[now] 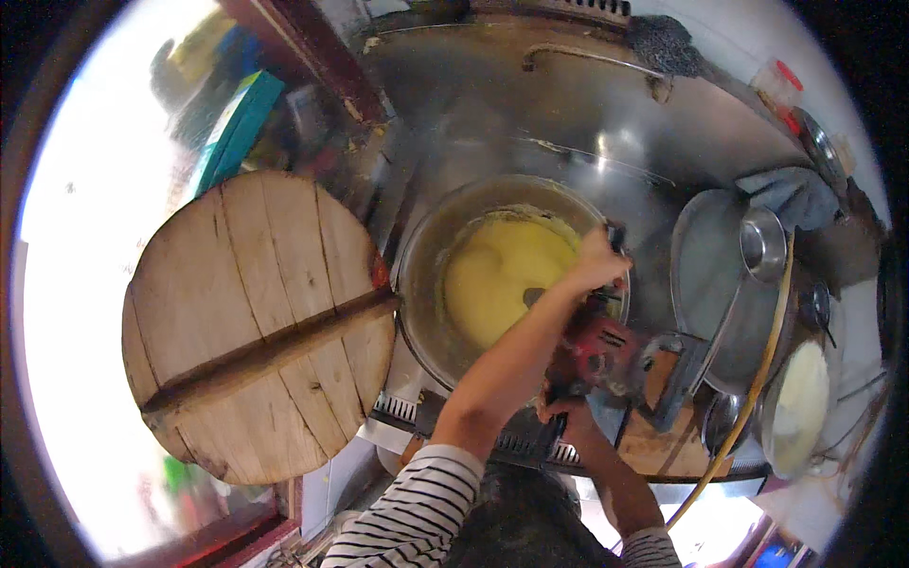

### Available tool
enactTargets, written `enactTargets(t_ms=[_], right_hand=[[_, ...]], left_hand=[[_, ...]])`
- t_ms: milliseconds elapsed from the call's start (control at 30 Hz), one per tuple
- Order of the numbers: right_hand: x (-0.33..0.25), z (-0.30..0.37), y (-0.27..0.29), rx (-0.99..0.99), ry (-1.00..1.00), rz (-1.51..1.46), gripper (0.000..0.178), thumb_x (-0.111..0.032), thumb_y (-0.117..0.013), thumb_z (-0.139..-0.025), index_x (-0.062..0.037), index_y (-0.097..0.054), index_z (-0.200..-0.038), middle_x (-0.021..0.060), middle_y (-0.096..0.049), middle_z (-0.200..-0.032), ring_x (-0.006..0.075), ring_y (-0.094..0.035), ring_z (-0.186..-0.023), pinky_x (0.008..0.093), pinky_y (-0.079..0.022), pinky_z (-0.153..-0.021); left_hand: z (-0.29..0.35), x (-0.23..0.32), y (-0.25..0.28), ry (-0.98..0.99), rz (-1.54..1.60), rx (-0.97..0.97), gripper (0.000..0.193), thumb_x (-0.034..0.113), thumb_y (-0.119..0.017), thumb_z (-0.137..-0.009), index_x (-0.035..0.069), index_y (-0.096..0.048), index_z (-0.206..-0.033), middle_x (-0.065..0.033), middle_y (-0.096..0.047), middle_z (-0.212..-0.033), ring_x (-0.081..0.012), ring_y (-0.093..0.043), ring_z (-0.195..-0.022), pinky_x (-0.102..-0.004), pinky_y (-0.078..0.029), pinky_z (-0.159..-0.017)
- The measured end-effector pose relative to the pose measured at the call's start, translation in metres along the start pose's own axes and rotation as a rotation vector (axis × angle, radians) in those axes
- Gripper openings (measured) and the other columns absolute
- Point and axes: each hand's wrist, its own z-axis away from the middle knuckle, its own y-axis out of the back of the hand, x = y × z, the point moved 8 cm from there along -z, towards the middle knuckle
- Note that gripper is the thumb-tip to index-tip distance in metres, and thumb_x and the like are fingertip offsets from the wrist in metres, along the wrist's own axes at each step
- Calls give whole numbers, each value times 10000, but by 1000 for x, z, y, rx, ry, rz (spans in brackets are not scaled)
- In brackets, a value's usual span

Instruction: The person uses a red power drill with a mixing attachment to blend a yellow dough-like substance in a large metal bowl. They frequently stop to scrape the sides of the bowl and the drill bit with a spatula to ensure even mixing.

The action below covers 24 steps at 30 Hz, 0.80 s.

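Observation:
A large round metal pot [413, 327] holds a thick, smooth yellow mixture [497, 275], with some smeared on the inner wall. Over its right side leans a red power mixer [608, 348] with dark handles. My left hand [598, 261], its arm reaching across the pot, is closed around the mixer's far handle. My right hand [568, 417] grips the near handle by the pot's front right edge. A small dark part [533, 297] shows at the mixture's surface beside my left forearm; the rest of the mixer's lower end is hidden.
A round wooden lid [251, 331] stands left of the pot. On the right are a large basin [705, 256], a long-handled metal ladle [763, 244], a yellowish pole [757, 402] and a bowl of pale stuff [800, 407]. A faucet [597, 59] extends behind the pot.

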Motion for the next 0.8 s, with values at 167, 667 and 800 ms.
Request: enactTargets(t_ms=[167,667,800], right_hand=[[2,-20,61,167,-56,630,304,-154,-616,-726,-22,-558,-994,92,-613,-891,224,-577,-828,351,-455,-762],[-81,27,-100,534,-190,308,78,-53,-608,-604,-16,-543,-580,66,-523,-534,168,-504,-472,301,-382,-472],[-73,51,-85,667,-314,-9,110,-49,-575,-628,-36,-548,-734,74,-530,-624,179,-503,-543,287,-401,-519]], left_hand=[[58,25,96,-49,140,333,303,33,-564,-776,-22,-384,-1014,-83,-527,-644,-178,-548,-472,-315,-456,-402],[-22,15,67,-83,-35,-4,205,171,-618,-709,-34,-611,-694,-148,-616,-662,-187,-574,-597,-353,-461,-538],[-49,11,2,-19,-632,-123,410,314,-682,-621,-54,-635,-797,-223,-638,-792,-327,-634,-745,-383,-487,-664]])
